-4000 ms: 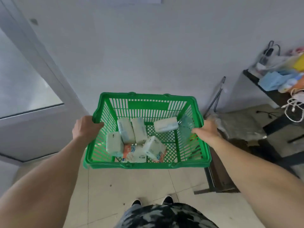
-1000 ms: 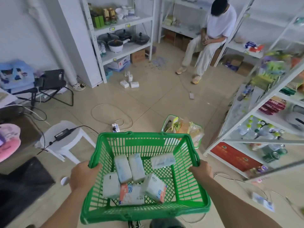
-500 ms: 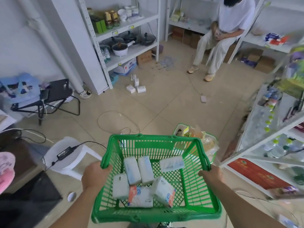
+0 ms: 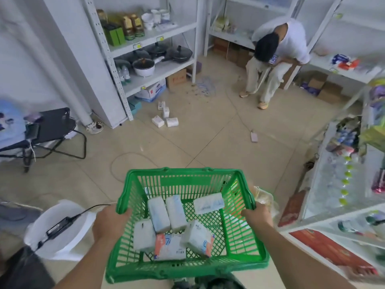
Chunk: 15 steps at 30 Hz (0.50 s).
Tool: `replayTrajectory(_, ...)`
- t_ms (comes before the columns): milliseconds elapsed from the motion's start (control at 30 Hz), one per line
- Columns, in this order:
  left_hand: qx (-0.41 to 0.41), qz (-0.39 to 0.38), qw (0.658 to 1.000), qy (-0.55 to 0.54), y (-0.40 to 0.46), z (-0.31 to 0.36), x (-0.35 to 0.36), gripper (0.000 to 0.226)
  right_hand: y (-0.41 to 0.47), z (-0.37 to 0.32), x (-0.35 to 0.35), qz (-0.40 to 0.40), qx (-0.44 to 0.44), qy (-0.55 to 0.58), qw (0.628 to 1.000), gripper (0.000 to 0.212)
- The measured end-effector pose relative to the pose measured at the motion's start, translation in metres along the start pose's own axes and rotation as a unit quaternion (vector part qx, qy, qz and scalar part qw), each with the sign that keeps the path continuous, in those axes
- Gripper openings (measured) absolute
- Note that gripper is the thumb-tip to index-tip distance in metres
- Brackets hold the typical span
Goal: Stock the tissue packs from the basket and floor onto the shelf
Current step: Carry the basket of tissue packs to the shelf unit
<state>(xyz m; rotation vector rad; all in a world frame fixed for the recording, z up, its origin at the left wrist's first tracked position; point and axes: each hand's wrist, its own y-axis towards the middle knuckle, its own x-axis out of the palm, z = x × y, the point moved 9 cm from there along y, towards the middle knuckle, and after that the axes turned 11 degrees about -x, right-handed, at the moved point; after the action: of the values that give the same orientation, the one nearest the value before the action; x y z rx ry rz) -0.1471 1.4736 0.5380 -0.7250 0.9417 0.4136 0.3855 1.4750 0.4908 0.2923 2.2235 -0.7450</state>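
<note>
Tiled storeroom; green basket of tissue packs between left hand, right hand, both gripping rims.

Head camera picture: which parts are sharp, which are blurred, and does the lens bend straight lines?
Head view: the green basket and the tissue packs in it are fairly sharp; the shelf on the right and the blue cloth at the left edge are smeared by motion; the wide lens bows the shelf posts near the edges; the light is soft and even, with a faint sheen on the floor tiles.
</note>
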Motion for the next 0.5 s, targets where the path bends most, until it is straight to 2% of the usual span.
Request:
replayTrajectory(167,0.017,0.0,1.0,0.009,0.042,0.059,0.0,0.042,0.048,-0.03,-0.003,0.005,0.009,0.007,1.0,0.021)
replayTrajectory(333,0.007,0.005,0.999,0.039,0.081,0.111,0.01,0.04,0.104,-0.055,-0.012,0.012,0.02,-0.011,1.0,0.019)
replayTrajectory(500,-0.008,0.008,0.999,0.04,0.119,0.157,0.013,0.036,0.16,-0.087,-0.012,-0.014,0.021,-0.002,1.0,0.023)
